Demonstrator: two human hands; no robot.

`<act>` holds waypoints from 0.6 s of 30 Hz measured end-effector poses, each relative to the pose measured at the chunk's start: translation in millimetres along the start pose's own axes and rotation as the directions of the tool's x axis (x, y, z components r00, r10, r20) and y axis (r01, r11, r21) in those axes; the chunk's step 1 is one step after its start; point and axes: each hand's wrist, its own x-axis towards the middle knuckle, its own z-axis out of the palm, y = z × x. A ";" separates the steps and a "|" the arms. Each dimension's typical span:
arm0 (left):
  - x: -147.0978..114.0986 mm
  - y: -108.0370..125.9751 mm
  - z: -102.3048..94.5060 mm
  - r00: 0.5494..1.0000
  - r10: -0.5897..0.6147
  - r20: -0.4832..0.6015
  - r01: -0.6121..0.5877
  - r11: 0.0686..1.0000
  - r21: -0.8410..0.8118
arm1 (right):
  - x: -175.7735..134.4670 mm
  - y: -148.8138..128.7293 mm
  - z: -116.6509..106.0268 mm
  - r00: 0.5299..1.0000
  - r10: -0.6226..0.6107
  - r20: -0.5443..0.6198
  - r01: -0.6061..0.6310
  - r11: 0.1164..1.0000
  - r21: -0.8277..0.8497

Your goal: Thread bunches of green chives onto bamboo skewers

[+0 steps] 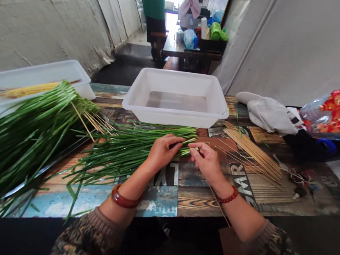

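Garlic chives (117,150) lie spread in a loose layer on the table before me, their pale cut ends toward the right. My left hand (165,151) pinches a few chive stems near those ends. Close beside it, my right hand (205,158) is closed in a pinch. A thin bamboo skewer (220,206) slants out under that hand toward the table's front edge, and its tip is hidden by my fingers. To the right, a fan of loose bamboo skewers (253,152) rests on the tabletop.
A white plastic tub (174,117) stands behind the chives. On the left, a big chive pile (16,137) leans against another tub (83,86), with a long blade (47,166) beneath. A cap (271,113), plastic bag (332,114) and scissors (294,174) lie right. A person (154,5) stands beyond.
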 end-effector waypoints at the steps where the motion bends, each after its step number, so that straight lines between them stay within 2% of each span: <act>1: -0.4 -0.1 0.1 1.000 0.004 0.009 -0.004 1.000 0.002 | 0.1 -0.5 0.0 1.000 -0.004 -0.003 0.004 1.000 -0.003; 18: -2.1 4.2 -1.1 0.999 0.000 0.051 0.000 1.000 -0.001 | 0.7 1.6 -2.0 1.000 -0.028 0.012 0.029 0.999 -0.034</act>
